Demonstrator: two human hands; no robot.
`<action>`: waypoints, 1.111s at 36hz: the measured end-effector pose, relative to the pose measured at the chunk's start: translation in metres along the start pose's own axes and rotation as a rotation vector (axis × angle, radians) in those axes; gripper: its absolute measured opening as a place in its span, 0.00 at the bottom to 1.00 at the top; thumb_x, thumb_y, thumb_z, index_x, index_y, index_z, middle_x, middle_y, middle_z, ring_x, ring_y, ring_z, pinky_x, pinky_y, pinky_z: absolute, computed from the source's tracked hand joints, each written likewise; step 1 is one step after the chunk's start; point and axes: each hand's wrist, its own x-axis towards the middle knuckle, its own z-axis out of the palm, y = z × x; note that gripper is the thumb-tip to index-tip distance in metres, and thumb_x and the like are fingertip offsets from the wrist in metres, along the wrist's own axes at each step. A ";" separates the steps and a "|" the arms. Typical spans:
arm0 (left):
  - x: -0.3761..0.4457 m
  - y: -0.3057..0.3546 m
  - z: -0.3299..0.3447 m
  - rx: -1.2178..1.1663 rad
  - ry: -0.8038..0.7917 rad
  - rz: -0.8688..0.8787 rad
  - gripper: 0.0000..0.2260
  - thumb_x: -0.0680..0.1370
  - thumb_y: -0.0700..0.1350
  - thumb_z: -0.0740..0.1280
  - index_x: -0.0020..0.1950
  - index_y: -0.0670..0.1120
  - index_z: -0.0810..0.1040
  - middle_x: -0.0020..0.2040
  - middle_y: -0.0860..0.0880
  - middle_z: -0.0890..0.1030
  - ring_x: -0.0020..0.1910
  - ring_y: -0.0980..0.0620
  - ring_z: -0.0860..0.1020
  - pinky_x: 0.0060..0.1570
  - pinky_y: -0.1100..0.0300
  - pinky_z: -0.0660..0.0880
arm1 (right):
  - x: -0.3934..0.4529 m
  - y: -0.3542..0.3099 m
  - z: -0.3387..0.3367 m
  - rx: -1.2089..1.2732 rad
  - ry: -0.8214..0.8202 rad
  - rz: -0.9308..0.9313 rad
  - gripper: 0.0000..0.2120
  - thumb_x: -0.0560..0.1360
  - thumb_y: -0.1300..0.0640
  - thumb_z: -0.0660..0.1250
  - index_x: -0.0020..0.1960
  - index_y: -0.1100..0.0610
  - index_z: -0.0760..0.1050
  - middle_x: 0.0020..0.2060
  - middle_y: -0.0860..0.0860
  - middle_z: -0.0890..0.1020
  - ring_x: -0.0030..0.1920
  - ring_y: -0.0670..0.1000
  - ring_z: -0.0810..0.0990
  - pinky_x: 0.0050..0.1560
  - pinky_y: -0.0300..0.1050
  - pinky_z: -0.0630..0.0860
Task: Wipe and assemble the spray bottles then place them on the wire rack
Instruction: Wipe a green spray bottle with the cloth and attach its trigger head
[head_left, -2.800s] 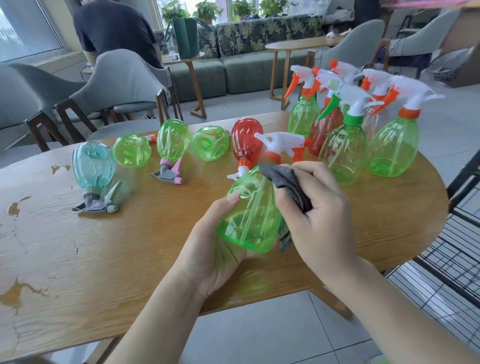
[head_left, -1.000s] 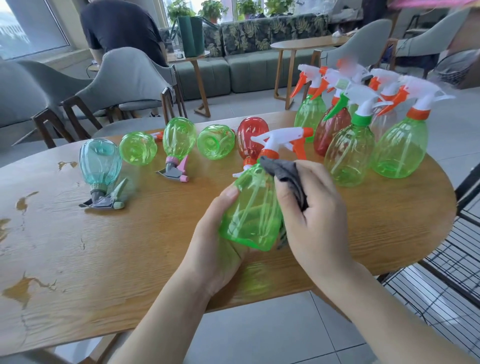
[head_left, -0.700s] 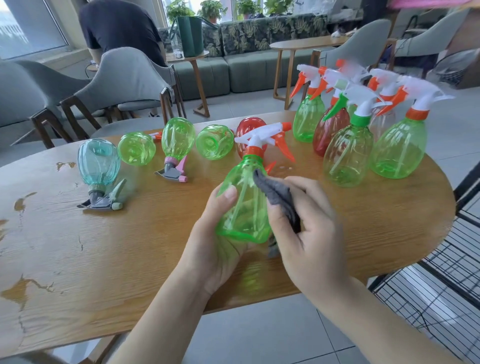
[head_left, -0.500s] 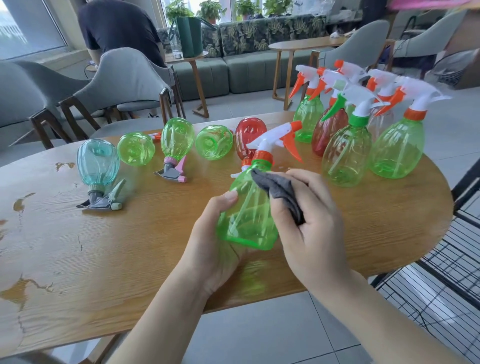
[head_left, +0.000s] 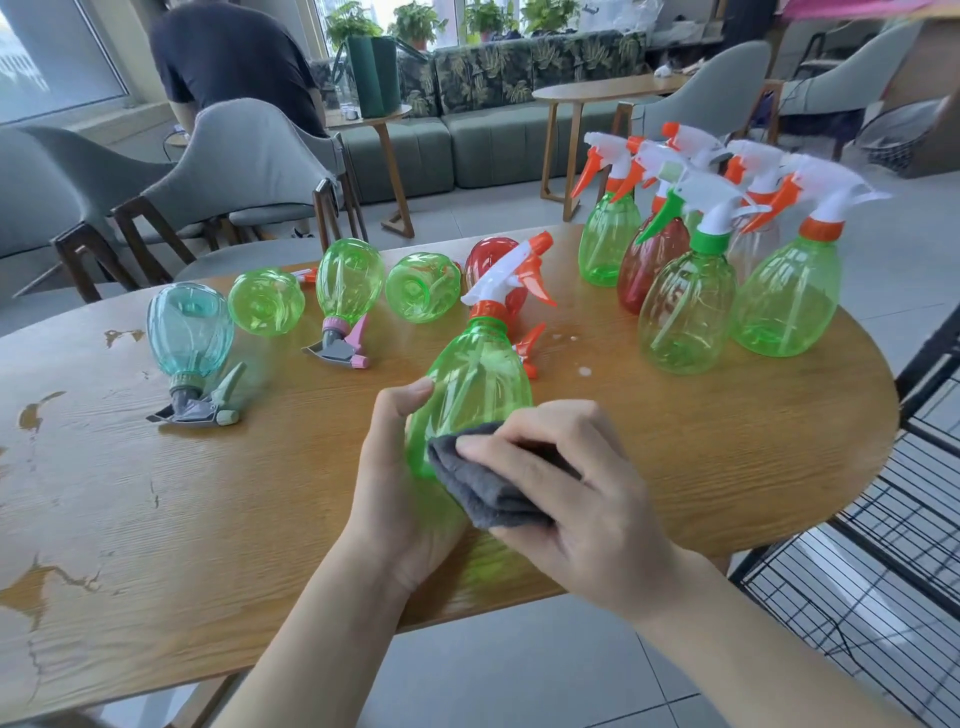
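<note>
— Gripping the green spray bottle (head_left: 470, 384) from below, is that the left hand (head_left: 402, 499)?

— Yes. Its palm cups the bottle's base, the thumb lies up the near side, and the bottle tilts away from the person, its white and orange trigger head (head_left: 511, 273) pointing to the right above the desk (head_left: 208, 519).

— And the right hand (head_left: 571, 499)?

— Its fingers are curled round a folded grey cloth (head_left: 483, 483), pinching it and pressing it against the bottle's lower right side, just beside the left hand.

— What lies further back on the desk?

— A teal bottle (head_left: 189, 330) lies tipped toward the viewer, resting on its grey-green trigger. To its right lies a green bottle (head_left: 266, 301) with its base facing the camera, then a green bottle with a pink and grey trigger (head_left: 349, 283) resting on that trigger, then another green one on its side (head_left: 422, 287). A red bottle (head_left: 485, 260) lies behind the held bottle's trigger head, mostly hidden.

— And the upright ones?

— A cluster stands at the far right of the desk: green ones, a red one (head_left: 647, 265) and a pale clear one, with white heads and orange or green triggers. Nearest are a green-collared bottle (head_left: 685, 312) and an orange-collared one (head_left: 787, 296).

— The wire rack?

— Black wire rack (head_left: 883, 545) stands right of the desk, beyond its edge.
</note>
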 end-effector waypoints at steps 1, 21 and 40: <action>0.001 0.000 -0.001 0.016 -0.004 0.013 0.21 0.74 0.57 0.64 0.52 0.40 0.83 0.45 0.43 0.82 0.43 0.46 0.83 0.46 0.54 0.81 | 0.002 0.003 -0.001 -0.003 0.008 0.029 0.14 0.78 0.58 0.72 0.62 0.62 0.83 0.54 0.56 0.79 0.56 0.55 0.76 0.66 0.45 0.72; 0.000 0.006 0.001 0.151 -0.015 -0.032 0.15 0.71 0.49 0.67 0.50 0.43 0.87 0.45 0.44 0.84 0.40 0.47 0.83 0.40 0.55 0.82 | 0.021 0.005 -0.004 0.262 0.210 0.638 0.14 0.84 0.60 0.64 0.44 0.44 0.73 0.39 0.46 0.72 0.40 0.43 0.73 0.43 0.31 0.67; 0.010 0.015 0.013 -0.140 0.067 0.289 0.14 0.80 0.53 0.64 0.51 0.46 0.86 0.53 0.46 0.84 0.51 0.47 0.83 0.57 0.52 0.78 | 0.006 -0.009 -0.001 0.162 0.187 0.311 0.11 0.80 0.66 0.67 0.62 0.65 0.80 0.53 0.55 0.79 0.56 0.48 0.80 0.59 0.39 0.73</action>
